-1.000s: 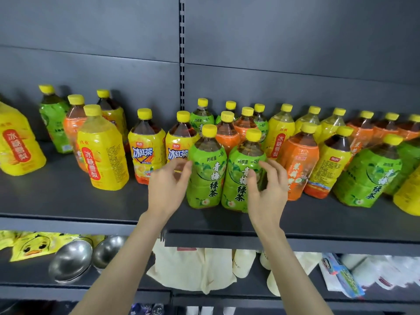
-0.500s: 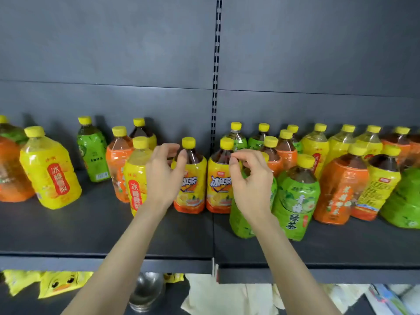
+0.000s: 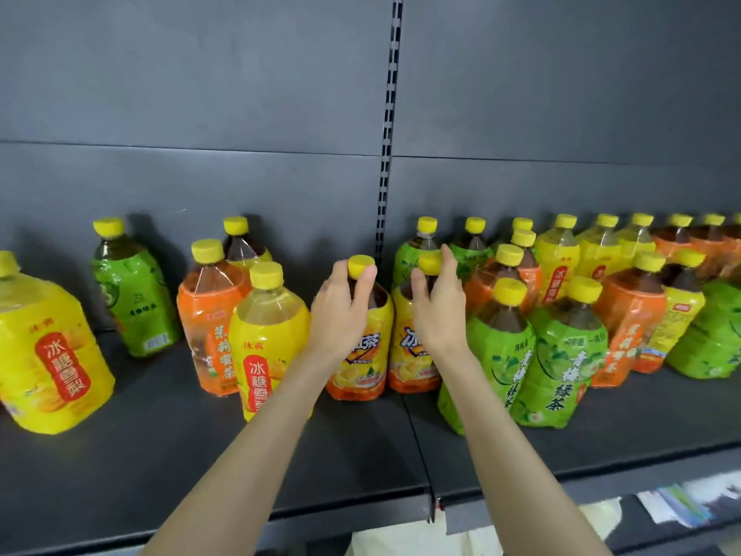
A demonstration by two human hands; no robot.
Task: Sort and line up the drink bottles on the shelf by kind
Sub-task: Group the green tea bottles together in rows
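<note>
Mid-shelf point(image 3: 160, 455), at the seam between its boards, two iced-tea bottles stand touching. The left hand point(image 3: 345, 311) curls round the left iced-tea bottle point(image 3: 369, 347) at its neck; the right hand point(image 3: 439, 311) clasps the right iced-tea bottle point(image 3: 405, 363) under its cap. Two green bottles point(image 3: 497, 367) crowd the right one nearer the front edge; one yellow bottle point(image 3: 264, 347) and one orange bottle point(image 3: 208, 323) flank the left.

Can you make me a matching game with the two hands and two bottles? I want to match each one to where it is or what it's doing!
Things:
1. left hand
2. right hand
3. big yellow bottle
4. dark green bottle

Places and states:
A. far left on the shelf
B. at the back, near the wall
C. grips the neck of the left iced-tea bottle
D. grips the neck of the right iced-tea bottle

Pairs: 1-C, 2-D, 3-A, 4-B
</note>
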